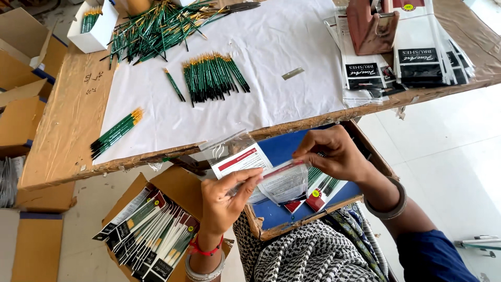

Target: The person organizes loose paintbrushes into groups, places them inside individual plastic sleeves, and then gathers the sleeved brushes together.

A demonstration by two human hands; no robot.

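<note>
My left hand (225,197) and my right hand (334,152) together hold a clear plastic packet (271,175) with a white and red card inside, just below the table's front edge. The left fingers pinch its lower left side, the right fingers pinch its upper right corner. Under the packet lies a blue board (292,209) on my lap, with a packed brush set (321,188) on it. On the white paper (282,47) covering the table lie green-handled paintbrushes: a neat bunch (214,77), a small bundle (116,132) and a loose heap (156,28).
A cardboard box (148,224) of packed brush sets stands on the floor at lower left. Stacked empty packets (396,65) and a reddish tape dispenser (370,28) sit at the table's far right. A white box (94,23) with brushes is at the far left. Cartons (21,104) line the left.
</note>
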